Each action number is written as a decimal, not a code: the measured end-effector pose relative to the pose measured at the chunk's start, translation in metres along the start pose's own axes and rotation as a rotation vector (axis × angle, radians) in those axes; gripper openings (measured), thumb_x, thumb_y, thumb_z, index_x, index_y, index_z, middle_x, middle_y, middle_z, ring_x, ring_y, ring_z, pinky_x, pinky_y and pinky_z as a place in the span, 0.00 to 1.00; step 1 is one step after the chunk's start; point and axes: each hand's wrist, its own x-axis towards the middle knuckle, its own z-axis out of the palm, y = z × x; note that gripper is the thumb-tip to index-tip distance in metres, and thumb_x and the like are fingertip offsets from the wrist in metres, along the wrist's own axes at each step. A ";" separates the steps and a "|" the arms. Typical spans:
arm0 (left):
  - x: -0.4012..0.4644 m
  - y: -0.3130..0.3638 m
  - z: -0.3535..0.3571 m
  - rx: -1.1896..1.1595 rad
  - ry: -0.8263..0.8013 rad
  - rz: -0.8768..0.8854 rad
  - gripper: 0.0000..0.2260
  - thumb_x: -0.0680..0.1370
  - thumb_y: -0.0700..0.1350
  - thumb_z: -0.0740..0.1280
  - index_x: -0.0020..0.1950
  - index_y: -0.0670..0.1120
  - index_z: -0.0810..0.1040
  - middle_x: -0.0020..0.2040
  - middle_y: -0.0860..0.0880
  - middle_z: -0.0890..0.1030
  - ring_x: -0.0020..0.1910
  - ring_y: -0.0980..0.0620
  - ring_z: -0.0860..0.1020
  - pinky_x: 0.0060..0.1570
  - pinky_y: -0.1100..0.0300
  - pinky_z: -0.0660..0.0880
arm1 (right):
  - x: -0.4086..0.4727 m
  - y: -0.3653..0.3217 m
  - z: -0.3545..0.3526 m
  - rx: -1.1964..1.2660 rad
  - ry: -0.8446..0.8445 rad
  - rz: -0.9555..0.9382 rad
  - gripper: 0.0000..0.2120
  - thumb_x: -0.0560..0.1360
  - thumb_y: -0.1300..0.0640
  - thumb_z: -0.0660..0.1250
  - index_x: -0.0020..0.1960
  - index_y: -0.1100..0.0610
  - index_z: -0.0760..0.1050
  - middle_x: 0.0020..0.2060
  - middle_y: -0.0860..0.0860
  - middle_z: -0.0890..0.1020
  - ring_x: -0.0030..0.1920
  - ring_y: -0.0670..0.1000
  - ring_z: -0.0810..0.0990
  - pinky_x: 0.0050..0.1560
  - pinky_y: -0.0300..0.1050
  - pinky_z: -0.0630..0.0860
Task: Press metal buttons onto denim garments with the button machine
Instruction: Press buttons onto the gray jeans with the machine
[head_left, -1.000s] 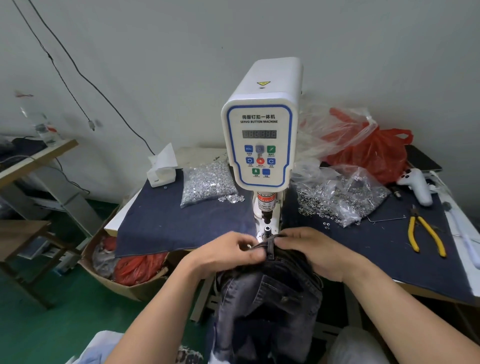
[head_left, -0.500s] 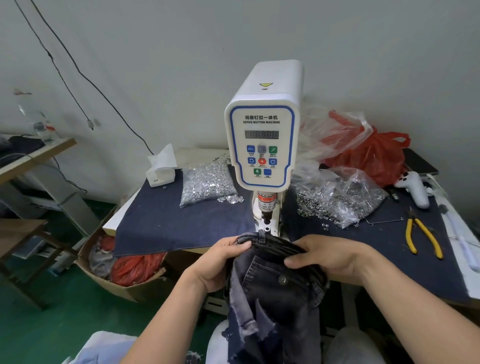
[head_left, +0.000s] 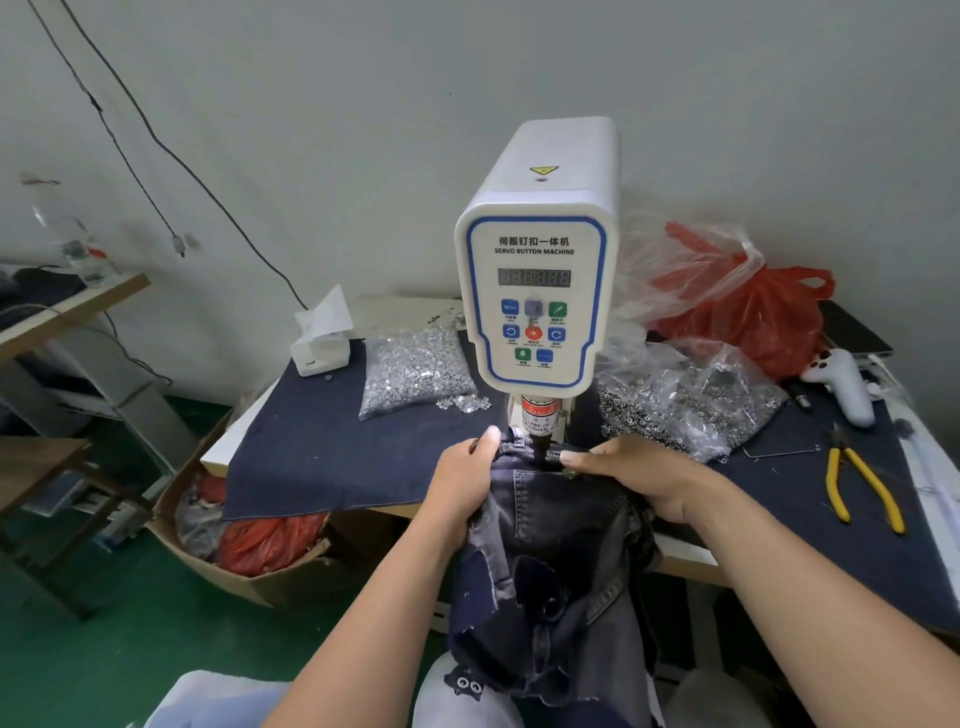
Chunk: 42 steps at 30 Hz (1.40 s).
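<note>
Head view, the only one. Counts: one white servo button machine with a blue-edged control panel (head_left: 535, 291), one dark grey-blue denim garment (head_left: 556, 545), two clear plastic bags of small silver metal parts: one left of the machine (head_left: 415, 371), one right of it (head_left: 691, 400). A few loose silver pieces (head_left: 465, 402) lie beside the left bag. One pair of yellow-handled pliers (head_left: 860, 488), one white handheld controller (head_left: 841, 382), one white tissue box (head_left: 319, 348), one red plastic bag (head_left: 753, 317) behind the right parts bag. All sit on a dark blue denim sheet covering the table (head_left: 322, 457). One open cardboard box with red plastic inside (head_left: 244, 540) on the floor at left.

Hard to read: display digits are dim; the press tip and lower die are masked by cloth and thumbs. Garment's lower end runs out of frame.

Left hand (head_left: 462, 483): fingers curled round the garment's left top edge, thumb on top. Right hand (head_left: 628, 473): pinches the right top edge, thumb pressed flat on the band. The waistband is stretched between both hands, directly under the machine's press head; one metal button (head_left: 570, 473) shows just below the right thumb.
</note>
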 end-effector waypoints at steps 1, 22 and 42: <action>0.004 0.001 0.001 0.004 0.010 -0.003 0.19 0.85 0.58 0.61 0.48 0.43 0.79 0.45 0.44 0.78 0.46 0.50 0.74 0.44 0.54 0.69 | 0.000 -0.001 -0.003 -0.053 -0.032 0.016 0.14 0.75 0.47 0.76 0.44 0.59 0.88 0.46 0.60 0.88 0.48 0.56 0.87 0.51 0.47 0.84; 0.024 -0.017 0.021 0.285 0.091 0.264 0.23 0.86 0.56 0.60 0.34 0.49 0.60 0.26 0.55 0.65 0.29 0.56 0.64 0.33 0.53 0.59 | 0.001 0.030 -0.026 0.097 -0.028 -0.035 0.18 0.74 0.47 0.75 0.50 0.62 0.86 0.49 0.65 0.86 0.47 0.59 0.87 0.46 0.45 0.82; 0.028 -0.023 0.021 0.396 0.127 0.268 0.23 0.86 0.54 0.60 0.33 0.48 0.64 0.30 0.52 0.70 0.31 0.55 0.68 0.31 0.61 0.61 | 0.013 0.025 -0.006 -0.076 0.195 -0.029 0.18 0.72 0.42 0.77 0.32 0.53 0.83 0.32 0.53 0.85 0.32 0.49 0.82 0.34 0.40 0.74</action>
